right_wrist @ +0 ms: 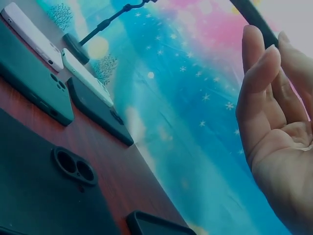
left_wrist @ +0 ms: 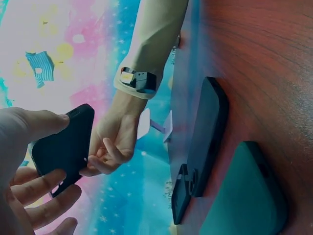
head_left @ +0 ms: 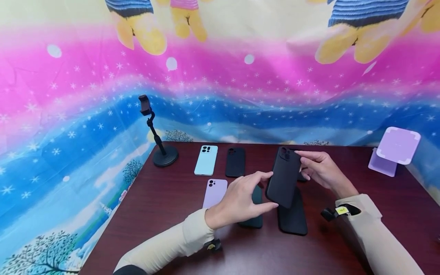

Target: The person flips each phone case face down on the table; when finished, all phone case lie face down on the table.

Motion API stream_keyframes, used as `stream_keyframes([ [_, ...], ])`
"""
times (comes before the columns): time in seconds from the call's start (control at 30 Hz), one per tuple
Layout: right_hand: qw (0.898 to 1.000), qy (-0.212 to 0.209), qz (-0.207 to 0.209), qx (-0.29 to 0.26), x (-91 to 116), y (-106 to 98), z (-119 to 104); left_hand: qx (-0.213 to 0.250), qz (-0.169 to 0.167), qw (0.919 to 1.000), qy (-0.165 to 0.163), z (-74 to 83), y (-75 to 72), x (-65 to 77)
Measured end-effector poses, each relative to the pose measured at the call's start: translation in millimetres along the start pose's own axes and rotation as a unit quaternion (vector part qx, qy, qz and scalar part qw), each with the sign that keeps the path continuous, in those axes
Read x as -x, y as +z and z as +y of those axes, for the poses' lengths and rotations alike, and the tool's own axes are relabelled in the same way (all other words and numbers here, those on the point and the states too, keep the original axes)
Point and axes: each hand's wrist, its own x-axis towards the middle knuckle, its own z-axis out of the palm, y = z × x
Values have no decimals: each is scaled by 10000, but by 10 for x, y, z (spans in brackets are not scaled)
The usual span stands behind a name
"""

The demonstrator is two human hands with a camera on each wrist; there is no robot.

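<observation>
A black phone case [head_left: 283, 179] is held up above the table, tilted, its camera cutout end uppermost. My left hand [head_left: 240, 194] grips it by its edges, thumb at the lower end and fingers at the left side. With thumb and fingertips, my right hand [head_left: 324, 172] pinches the upper right corner; in the right wrist view only a thin edge of the case [right_wrist: 257, 22] shows. Below it another black case [head_left: 297, 219] lies flat on the table. A dark green case [head_left: 256, 219] lies beside that, partly behind my left hand.
A lilac case [head_left: 214, 191], a pale blue case [head_left: 205, 162] and a black case [head_left: 235, 162] lie at the left. One more dark case [right_wrist: 156, 226] is mostly hidden behind my right hand. A black phone stand [head_left: 165, 154] and a lilac stand [head_left: 398, 145] flank the table's back.
</observation>
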Motion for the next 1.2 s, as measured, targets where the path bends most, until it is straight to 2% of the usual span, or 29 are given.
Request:
stream_keyframes([
  [0.2, 9973, 206, 425, 558, -20, 22, -41, -83, -137, 9994, -308, -22, 32, -2],
  [0.37, 9919, 284, 701, 1017, -57, 37, -26, -128, -274, 9987, -419, -46, 72, -2],
  [0.87, 9736, 502, 1093, 1941, -154, 38, -23, -188, -353, 9987, -309, -85, 117, -63],
  [0.97, 9607, 585, 1229, 2419, -175, 29, -21, -97, -370, 9987, -323, -128, 94, -92],
  [1.1, 9339, 763, 1370, 3214, -189, 4, -5, 4, -465, 9981, -408, -191, 60, -119],
  [1.2, 9243, 903, 1338, 3458, -188, -14, 3, -1, -552, 9974, -465, -209, 45, -121],
])
